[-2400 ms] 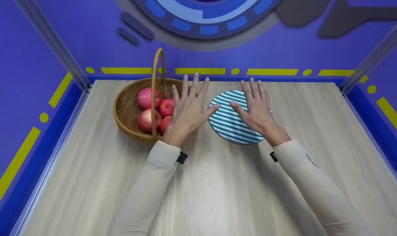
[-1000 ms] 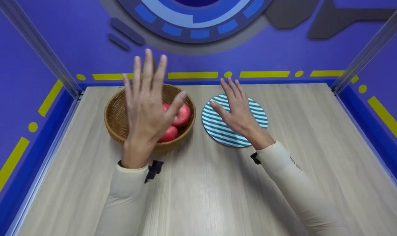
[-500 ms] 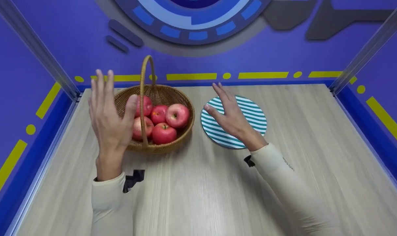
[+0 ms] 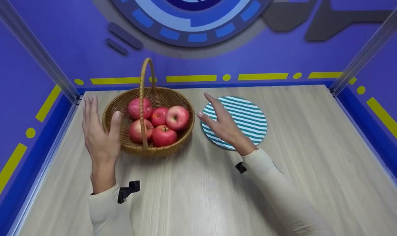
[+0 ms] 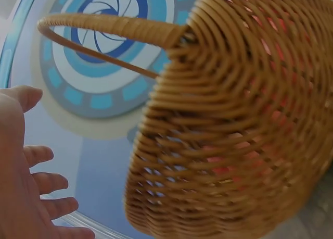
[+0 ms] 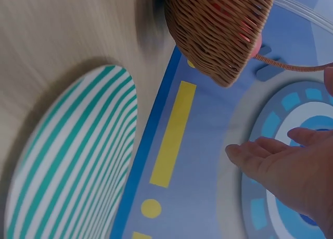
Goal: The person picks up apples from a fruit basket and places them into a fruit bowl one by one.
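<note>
A brown wicker basket point(image 4: 159, 150) with a tall arched handle point(image 4: 142, 95) stands at the left back of the table. Several red apples point(image 4: 164, 135) lie inside it. My left hand point(image 4: 101, 139) is held at the basket's left side, thumb and fingers straight. In the left wrist view, a gap shows between that hand point(image 5: 21, 181) and the basket wall point(image 5: 234, 135). My right hand point(image 4: 223, 127) hovers over the left part of a round flat disc point(image 4: 246, 118) with teal and white stripes. Its fingers are extended towards the basket, and it holds nothing.
The pale wood table point(image 4: 192, 196) is bounded by blue panels at the back point(image 4: 192, 62) and both sides. Metal posts point(image 4: 51, 59) rise at the back corners. Disc and basket stand side by side with a narrow strip of table between them.
My left hand has moved left from in front of the apples, then lower, to the basket's outer left side. My right hand has shifted left over the disc and turned towards the basket.
</note>
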Available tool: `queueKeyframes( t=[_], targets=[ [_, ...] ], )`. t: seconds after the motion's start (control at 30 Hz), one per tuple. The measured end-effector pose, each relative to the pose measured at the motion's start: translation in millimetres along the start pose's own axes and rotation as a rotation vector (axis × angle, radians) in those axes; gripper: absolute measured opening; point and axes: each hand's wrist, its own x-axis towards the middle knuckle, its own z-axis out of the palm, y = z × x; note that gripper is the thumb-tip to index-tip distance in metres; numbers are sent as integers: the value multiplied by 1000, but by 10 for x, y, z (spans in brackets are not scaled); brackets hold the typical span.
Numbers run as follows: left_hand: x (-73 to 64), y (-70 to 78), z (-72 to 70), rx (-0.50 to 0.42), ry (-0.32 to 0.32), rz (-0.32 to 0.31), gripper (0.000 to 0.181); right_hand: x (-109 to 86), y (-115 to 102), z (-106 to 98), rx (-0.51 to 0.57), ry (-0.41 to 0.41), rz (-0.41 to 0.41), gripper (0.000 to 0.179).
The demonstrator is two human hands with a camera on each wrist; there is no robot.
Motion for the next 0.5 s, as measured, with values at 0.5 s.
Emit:
queueKeyframes(
  t=[0.5],
  targets=[
    [-42,-260,65,-18,-64,-208,75,44,151,360,217,-26,47,82]
  ],
)
